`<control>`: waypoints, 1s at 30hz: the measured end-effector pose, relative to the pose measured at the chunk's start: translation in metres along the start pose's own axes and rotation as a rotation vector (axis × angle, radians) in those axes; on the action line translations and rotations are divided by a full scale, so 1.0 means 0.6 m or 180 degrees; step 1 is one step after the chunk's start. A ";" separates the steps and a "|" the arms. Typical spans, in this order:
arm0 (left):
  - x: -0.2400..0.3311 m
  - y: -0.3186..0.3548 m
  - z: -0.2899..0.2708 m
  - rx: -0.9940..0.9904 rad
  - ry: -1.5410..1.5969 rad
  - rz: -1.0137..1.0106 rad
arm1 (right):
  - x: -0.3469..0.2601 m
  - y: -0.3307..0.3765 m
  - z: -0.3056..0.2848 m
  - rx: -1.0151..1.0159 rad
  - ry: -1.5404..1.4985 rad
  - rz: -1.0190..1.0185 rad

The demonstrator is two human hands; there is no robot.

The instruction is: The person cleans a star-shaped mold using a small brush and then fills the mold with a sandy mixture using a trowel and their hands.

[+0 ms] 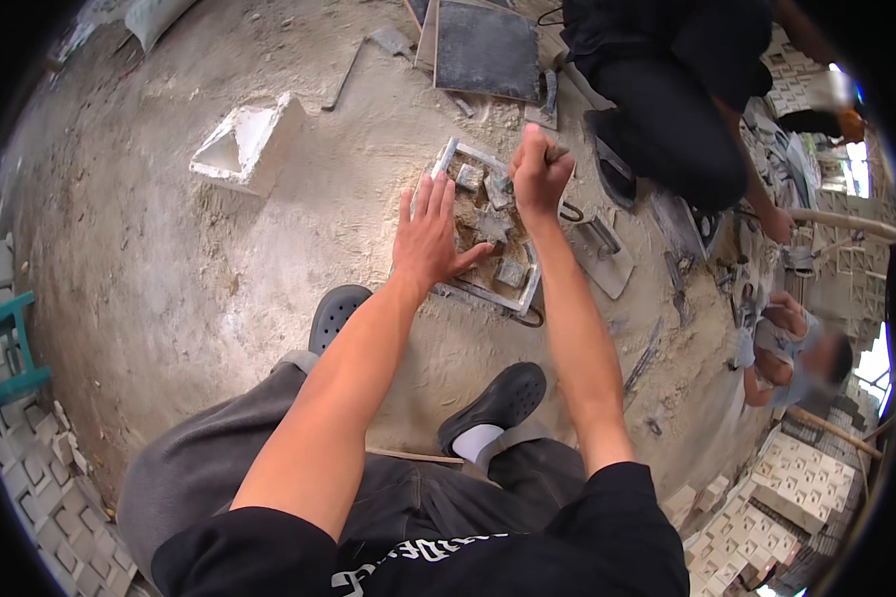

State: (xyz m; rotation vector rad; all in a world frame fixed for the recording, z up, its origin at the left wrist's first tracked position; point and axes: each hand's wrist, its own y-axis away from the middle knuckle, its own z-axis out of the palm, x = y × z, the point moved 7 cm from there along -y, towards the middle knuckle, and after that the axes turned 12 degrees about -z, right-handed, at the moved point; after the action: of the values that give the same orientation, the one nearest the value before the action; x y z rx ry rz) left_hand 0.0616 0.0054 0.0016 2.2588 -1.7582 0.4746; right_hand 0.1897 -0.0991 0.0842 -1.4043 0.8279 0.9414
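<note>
A pale metal-framed mould lies on the dusty ground in front of me. Inside it are a star-shaped piece and several small square blocks amid tan powder. My left hand rests flat with fingers apart over the mould's left side, its thumb reaching inward. Above the mould's upper right part, my right hand is closed in a fist. A brownish end of something sticks out by its thumb; the rest is hidden. Near its right side lies a flat plate with a handle.
A white hollow block sits at the upper left. Dark square board lies at the far side, with a hooked rod nearby. A person in dark clothes crouches at upper right, another at right. A green stool stands left.
</note>
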 end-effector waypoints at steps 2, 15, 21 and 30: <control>-0.003 -0.011 -0.007 0.0041 -0.0014 -0.0055 | -0.047 -0.043 0.002 0.0376 -0.0190 -0.0062; -0.007 -0.013 -0.015 0.0067 0.0012 -0.0104 | -0.006 0.040 -0.073 0.1381 0.0063 -0.0086; 0.008 -0.012 -0.008 0.0065 0.0133 -0.0058 | 0.005 -0.030 -0.064 -0.0121 -0.1118 0.0577; -0.002 -0.011 -0.008 -0.0016 -0.0060 -0.0100 | -0.150 -0.077 -0.062 0.0176 -0.1081 -0.0223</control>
State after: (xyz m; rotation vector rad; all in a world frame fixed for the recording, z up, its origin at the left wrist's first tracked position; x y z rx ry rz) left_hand 0.0671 0.0097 0.0055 2.2911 -1.7281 0.4438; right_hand 0.1961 -0.1379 0.1847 -1.1756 0.5423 1.0582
